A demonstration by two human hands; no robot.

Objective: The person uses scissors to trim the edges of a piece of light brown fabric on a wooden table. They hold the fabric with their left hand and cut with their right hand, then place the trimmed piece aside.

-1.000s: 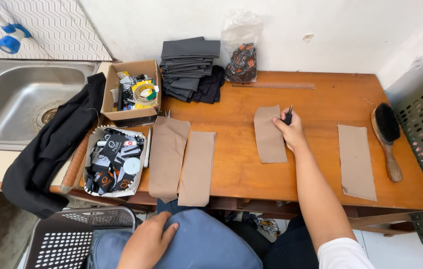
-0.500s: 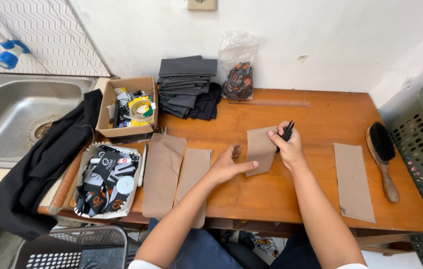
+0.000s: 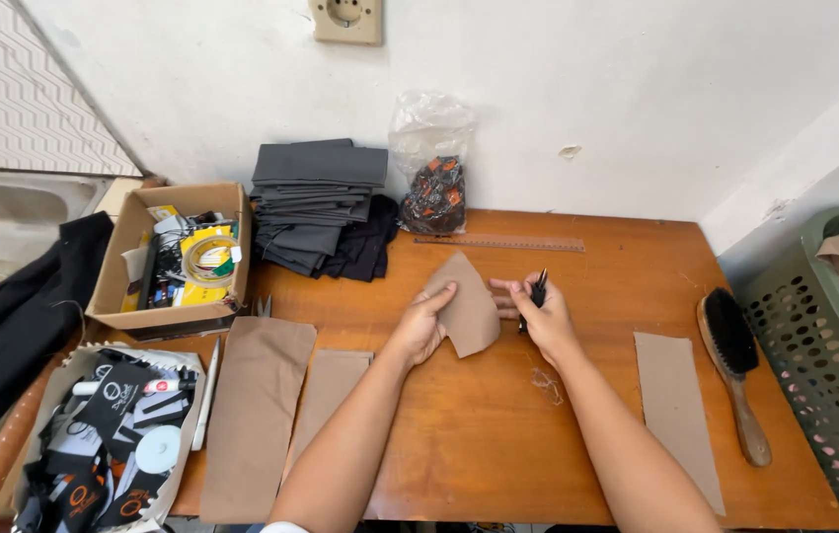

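At the middle of the wooden counter, a tan fabric piece is held lifted off the surface, its far end tapering to a point. The left hand is closed on its left edge, fingers curled over the cloth. The right hand is met at the right edge of the piece, where its fingertips touch the cloth, and its grip is clamped on a small black tool that stands up between the fingers. A wisp of loose thread is seen on the counter just near of the right wrist.

To the left, two long tan strips are laid side by side, and a third strip lies to the right, beside a wooden brush with black bristles. At the far side, a stack of folded grey cloth, a clear bag of dark pieces and a ruler are found. A cardboard box of odds and ends is set at the far left, and a green basket stands off the right edge
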